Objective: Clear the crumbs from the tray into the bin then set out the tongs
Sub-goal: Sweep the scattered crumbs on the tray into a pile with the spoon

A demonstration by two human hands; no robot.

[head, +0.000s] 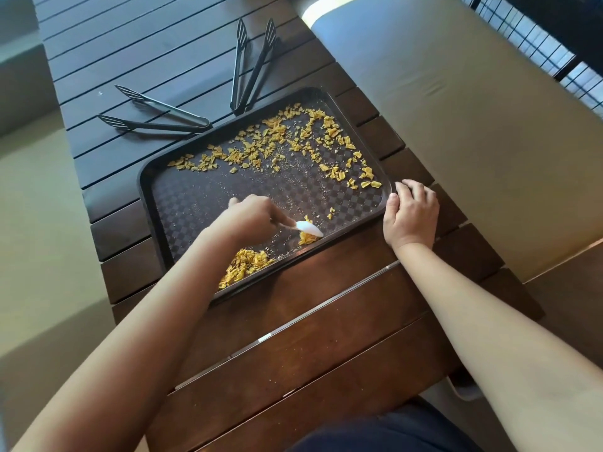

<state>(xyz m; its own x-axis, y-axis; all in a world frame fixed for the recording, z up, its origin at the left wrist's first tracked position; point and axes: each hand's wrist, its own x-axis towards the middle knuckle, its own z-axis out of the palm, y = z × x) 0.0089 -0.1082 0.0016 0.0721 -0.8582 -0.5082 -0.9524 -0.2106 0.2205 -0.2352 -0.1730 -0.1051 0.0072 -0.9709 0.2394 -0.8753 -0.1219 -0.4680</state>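
A dark checkered tray [195, 203] lies on the wooden table. Yellow crumbs [287, 141] are scattered along its far side, and a heap of crumbs [244, 265] sits at its near edge. My left hand [251, 220] grips a white plastic spoon [306, 227] whose bowl rests on a small clump of crumbs near the tray's front rim. My right hand [409, 213] holds the tray's right corner, thumb on the rim. One pair of black tongs [156, 115] lies left beyond the tray, and another pair of black tongs [251, 66] lies behind it. No bin is in view.
The slatted dark wooden table [163, 53] stretches away ahead. A beige cushioned bench [456, 109] runs along the right side, with a black wire fence [554, 44] behind it. Another beige bench [39, 223] lies to the left.
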